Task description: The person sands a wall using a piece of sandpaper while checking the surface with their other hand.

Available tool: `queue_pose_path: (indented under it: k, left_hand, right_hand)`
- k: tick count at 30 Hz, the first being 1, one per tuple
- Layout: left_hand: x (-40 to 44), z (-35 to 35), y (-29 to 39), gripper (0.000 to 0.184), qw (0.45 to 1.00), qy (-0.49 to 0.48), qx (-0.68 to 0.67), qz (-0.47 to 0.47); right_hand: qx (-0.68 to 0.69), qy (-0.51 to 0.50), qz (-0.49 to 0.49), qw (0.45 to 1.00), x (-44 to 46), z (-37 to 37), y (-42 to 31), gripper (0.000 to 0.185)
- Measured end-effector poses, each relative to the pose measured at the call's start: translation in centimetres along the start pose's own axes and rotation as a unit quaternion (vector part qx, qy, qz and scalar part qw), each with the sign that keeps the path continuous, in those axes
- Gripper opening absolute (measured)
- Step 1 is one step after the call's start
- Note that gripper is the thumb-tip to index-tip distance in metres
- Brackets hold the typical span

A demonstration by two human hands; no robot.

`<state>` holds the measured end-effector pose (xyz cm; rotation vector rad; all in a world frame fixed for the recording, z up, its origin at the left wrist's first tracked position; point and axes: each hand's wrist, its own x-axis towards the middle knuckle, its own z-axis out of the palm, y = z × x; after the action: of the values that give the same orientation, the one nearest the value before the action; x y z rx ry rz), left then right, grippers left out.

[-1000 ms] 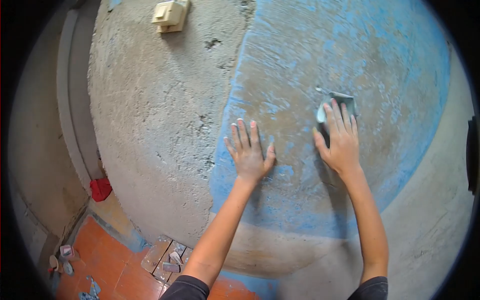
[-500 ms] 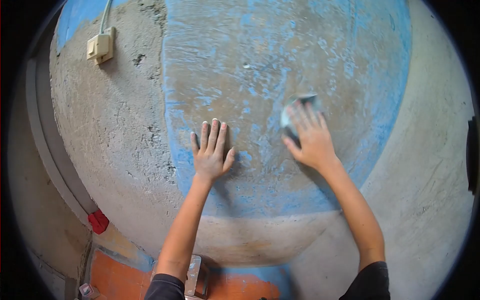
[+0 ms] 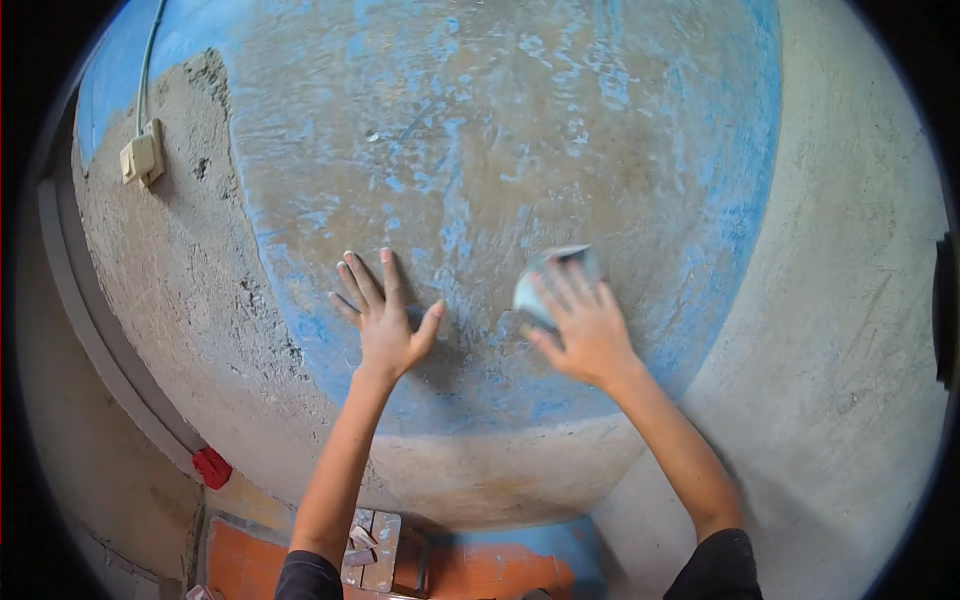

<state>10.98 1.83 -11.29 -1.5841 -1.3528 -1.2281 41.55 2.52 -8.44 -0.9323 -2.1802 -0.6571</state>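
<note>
My left hand [image 3: 388, 325] lies against the wall [image 3: 480, 210], its fingers spread over worn blue paint, holding nothing. To its right, my right hand [image 3: 588, 330] presses a pale grey-green sheet [image 3: 530, 290] flat to the wall under its fingers. Motion blurs the fingers and the sheet, and the hand covers part of the sheet. Patches of blue paint and bare grey-brown surface show around both hands.
A cream switch [image 3: 142, 158] with a cable is at the upper left, on rough plaster. A red cloth [image 3: 211, 467] hangs at the lower left. Below stands a small paint-spattered stool [image 3: 385, 575] with small objects on it, on an orange floor [image 3: 240, 560].
The view has shifted right, so the switch and plaster appear farther left. My right hand and the sheet appear lower and farther left. My left hand remains on the wall, its fingers more spread than half a second ago.
</note>
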Motion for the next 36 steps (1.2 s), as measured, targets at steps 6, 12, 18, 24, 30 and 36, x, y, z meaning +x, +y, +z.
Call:
queue_pose_path:
  k: [6, 12, 18, 24, 30, 36]
  left_hand:
    - [2.3, 1.8, 9.2, 0.097, 0.991, -0.12, -0.007, 0.054]
    - [-1.2, 5.8, 11.4, 0.079, 0.993, -0.086, 0.049, 0.071]
    - [-8.0, 7.0, 8.6, 0.078, 0.993, -0.087, 0.078, 0.035]
    - [-13.5, 8.3, 8.9, 0.084, 0.995, -0.089, 0.007, -0.04]
    - [-12.8, 6.1, 6.8, 0.074, 0.995, -0.098, 0.019, -0.015]
    - [-5.8, 0.3, -1.1, 0.065, 0.994, -0.08, 0.05, -0.049]
  right_hand:
    - [0.016, 0.098, 0.118, 0.988, -2.4, 3.5, 0.0, 0.07]
    - [0.038, 0.146, 0.172, 0.974, -2.0, 2.9, 2.8, 0.069]
    - [0.081, 0.041, 0.11, 0.99, -6.3, 7.1, -0.7, 0.067]
    - [0.028, 0.129, 0.122, 0.984, 1.0, 2.3, 1.3, 0.071]
    - [0.032, 0.076, 0.073, 0.994, 1.3, 4.1, -2.9, 0.071]
    - [0.06, -0.013, 0.058, 0.996, 2.5, 4.9, -9.0, 0.073]
